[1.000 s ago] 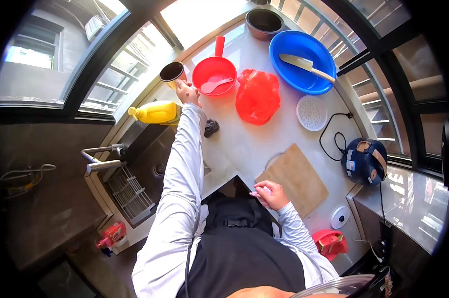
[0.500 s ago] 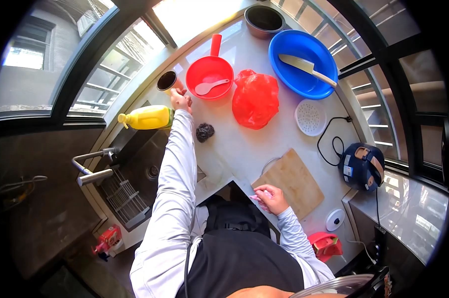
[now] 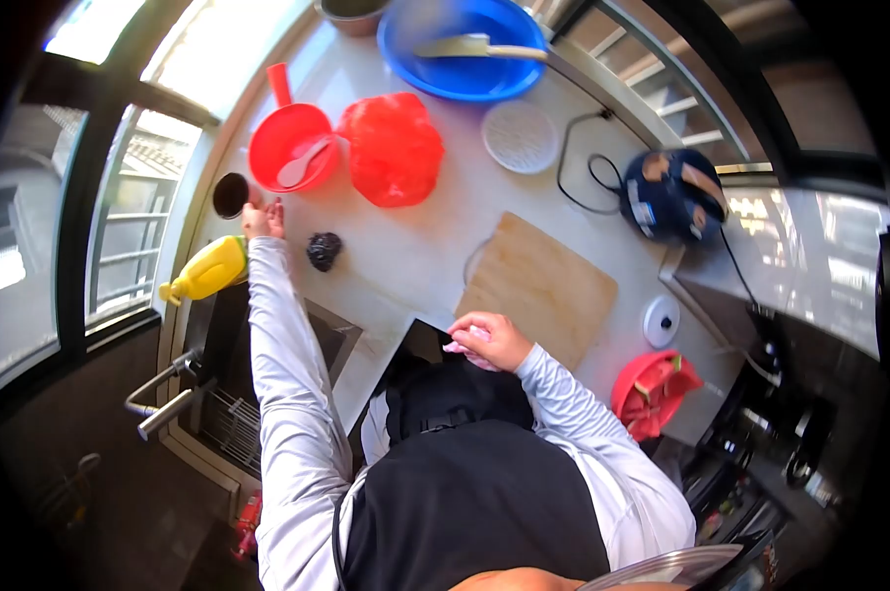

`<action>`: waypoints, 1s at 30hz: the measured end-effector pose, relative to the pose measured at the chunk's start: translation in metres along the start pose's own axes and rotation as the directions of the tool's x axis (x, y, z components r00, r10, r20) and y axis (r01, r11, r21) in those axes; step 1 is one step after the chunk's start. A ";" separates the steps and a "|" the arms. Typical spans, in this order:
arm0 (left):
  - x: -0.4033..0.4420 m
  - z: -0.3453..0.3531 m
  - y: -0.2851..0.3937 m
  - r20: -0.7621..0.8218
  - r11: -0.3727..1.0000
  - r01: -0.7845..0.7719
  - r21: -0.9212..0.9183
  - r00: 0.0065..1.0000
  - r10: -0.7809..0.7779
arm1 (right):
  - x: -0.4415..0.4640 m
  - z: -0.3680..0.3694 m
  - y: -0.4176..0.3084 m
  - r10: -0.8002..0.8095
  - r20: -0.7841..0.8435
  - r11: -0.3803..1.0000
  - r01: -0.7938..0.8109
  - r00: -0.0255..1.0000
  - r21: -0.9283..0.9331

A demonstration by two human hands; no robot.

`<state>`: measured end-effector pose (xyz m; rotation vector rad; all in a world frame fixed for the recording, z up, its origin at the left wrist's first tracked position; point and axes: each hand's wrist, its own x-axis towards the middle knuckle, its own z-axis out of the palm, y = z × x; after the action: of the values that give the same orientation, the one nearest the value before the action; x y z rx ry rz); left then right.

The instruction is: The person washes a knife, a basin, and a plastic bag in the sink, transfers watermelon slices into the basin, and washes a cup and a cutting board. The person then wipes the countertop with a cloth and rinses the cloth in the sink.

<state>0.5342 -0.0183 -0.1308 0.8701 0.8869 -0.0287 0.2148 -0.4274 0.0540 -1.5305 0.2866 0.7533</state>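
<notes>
My left hand (image 3: 264, 219) reaches far out over the counter, its fingers apart and close beside a dark-mouthed cup (image 3: 231, 196); I cannot tell whether they touch it. Just below that hand lies a yellow bottle (image 3: 210, 270) with a pump-like top. A dark scouring ball (image 3: 324, 251) sits to its right. Close to my body, my right hand (image 3: 501, 342) is closed around a crumpled pinkish cloth (image 3: 476, 338), over the near corner of a wooden cutting board (image 3: 543, 286).
A red ladle-like scoop (image 3: 267, 148) holds a pale rice paddle (image 3: 302, 165). Beside it stand a red plastic bag (image 3: 394, 153), a blue basin (image 3: 405, 69) with a knife (image 3: 455, 46), and a white strainer (image 3: 520, 137). A rice cooker (image 3: 666, 197), sink faucet (image 3: 169, 394) and red basket (image 3: 627, 379) flank the counter.
My view has turned, so the counter things appear further left and mostly higher. The left hand stays by the cup. The right hand still holds the cloth, now nearer my body's middle.
</notes>
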 end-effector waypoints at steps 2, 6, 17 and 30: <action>-0.013 0.009 0.001 0.053 0.999 -0.050 -0.007 0.997 0.051 | -0.010 0.002 0.016 0.049 0.013 0.990 -0.050 0.999 0.130; -0.030 0.018 0.001 0.117 0.994 -0.107 0.017 0.988 0.104 | -0.041 0.010 0.037 -0.006 -0.015 0.941 0.010 1.000 0.338; -0.349 0.015 -0.115 0.814 0.761 -0.446 0.472 0.551 -0.182 | -0.096 -0.011 0.193 -0.160 -0.861 0.978 -0.039 0.484 -0.204; -0.357 0.007 -0.274 0.775 -0.285 -0.822 0.494 0.564 -0.285 | -0.040 -0.152 0.205 -0.316 -0.943 0.886 -0.322 0.104 -0.333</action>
<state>0.2064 -0.3194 -0.0618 2.5093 -0.6350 -0.6477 0.1045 -0.6094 -0.0926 -2.3626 1.2379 -0.5177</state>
